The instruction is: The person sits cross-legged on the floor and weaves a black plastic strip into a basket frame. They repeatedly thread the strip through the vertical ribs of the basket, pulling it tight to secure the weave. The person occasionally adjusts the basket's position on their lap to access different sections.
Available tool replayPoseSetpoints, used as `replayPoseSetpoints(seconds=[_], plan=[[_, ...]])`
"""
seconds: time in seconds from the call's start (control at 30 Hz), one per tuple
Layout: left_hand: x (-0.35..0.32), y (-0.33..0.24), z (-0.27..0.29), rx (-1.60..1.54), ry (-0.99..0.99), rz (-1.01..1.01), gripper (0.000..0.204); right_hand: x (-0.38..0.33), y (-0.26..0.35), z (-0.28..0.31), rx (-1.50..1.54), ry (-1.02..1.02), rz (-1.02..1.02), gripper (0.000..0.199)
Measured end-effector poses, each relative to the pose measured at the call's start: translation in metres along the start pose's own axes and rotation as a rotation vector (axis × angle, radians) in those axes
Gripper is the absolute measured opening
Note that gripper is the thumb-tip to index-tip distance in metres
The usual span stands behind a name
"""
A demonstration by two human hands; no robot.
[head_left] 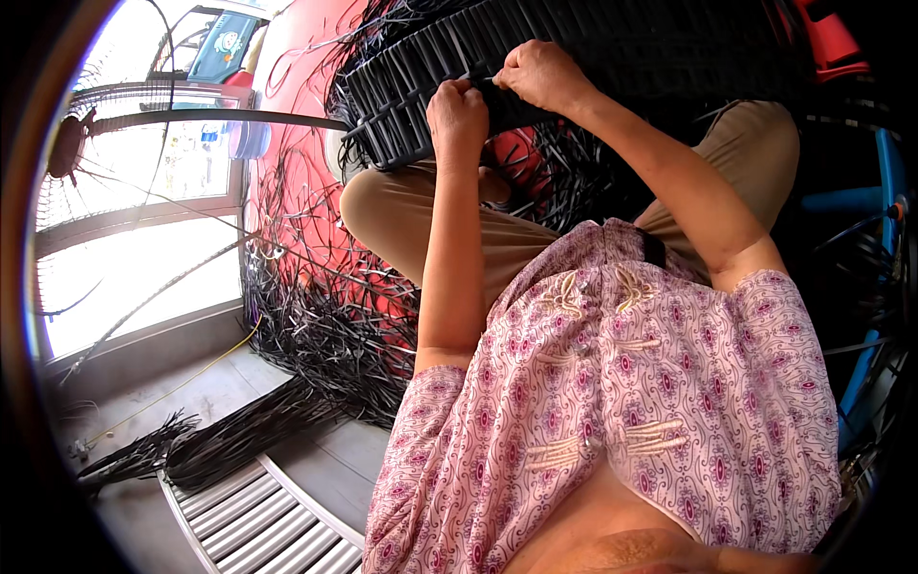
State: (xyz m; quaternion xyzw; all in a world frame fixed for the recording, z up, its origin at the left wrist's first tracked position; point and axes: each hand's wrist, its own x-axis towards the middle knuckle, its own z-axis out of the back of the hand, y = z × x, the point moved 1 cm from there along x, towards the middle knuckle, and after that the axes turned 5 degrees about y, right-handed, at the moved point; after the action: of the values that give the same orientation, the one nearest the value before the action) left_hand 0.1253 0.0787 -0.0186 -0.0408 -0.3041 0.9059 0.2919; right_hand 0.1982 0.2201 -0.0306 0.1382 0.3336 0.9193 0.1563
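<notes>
Before you, woven black panel (430, 57) likely handles light, springy; take its rim (406, 158); right hand (547, 75) pinches thin strip (486, 82), cannot tell left hand's (457, 117) hold

A white slatted panel (277, 521) lies at seven o'clock on the grey floor (349, 450). Bright glass (124, 282) fills nine o'clock, a bluish translucent tub (251, 142) sits toward ten, a red surface (292, 86) spreads at eleven, a red plastic object (832, 43) stands at two, and a blue frame (891, 177) toward three.
</notes>
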Motion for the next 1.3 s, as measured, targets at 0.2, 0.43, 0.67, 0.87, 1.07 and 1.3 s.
replayPoseSetpoints(seconds=[0.2, 0.43, 0.67, 0.87, 1.07, 1.3], plan=[[-0.001, 0.01, -0.002, -0.132, -0.007, -0.036, 0.03, 0.0, 0.01, 0.007, 0.048, 0.14, -0.126, 0.027], [0.007, 0.022, 0.003, -0.256, 0.107, -0.026, 0.031, 0.011, 0.022, 0.007, -0.039, 0.241, -0.128, 0.026], [0.007, 0.016, 0.022, -0.31, 0.188, 0.011, 0.021, 0.018, 0.023, 0.005, -0.121, 0.157, -0.098, 0.024], [0.003, 0.03, 0.044, -0.201, 0.156, 0.072, 0.026, -0.001, 0.033, 0.018, 0.151, 0.088, 0.119, 0.04], [0.005, 0.066, 0.071, -0.237, 0.083, 0.145, 0.026, -0.012, 0.03, -0.007, -0.251, -0.183, 0.609, 0.03], [-0.018, 0.071, 0.134, -0.197, -0.048, 0.045, 0.023, -0.009, 0.062, 0.01, -0.117, -0.309, 0.552, 0.028]])
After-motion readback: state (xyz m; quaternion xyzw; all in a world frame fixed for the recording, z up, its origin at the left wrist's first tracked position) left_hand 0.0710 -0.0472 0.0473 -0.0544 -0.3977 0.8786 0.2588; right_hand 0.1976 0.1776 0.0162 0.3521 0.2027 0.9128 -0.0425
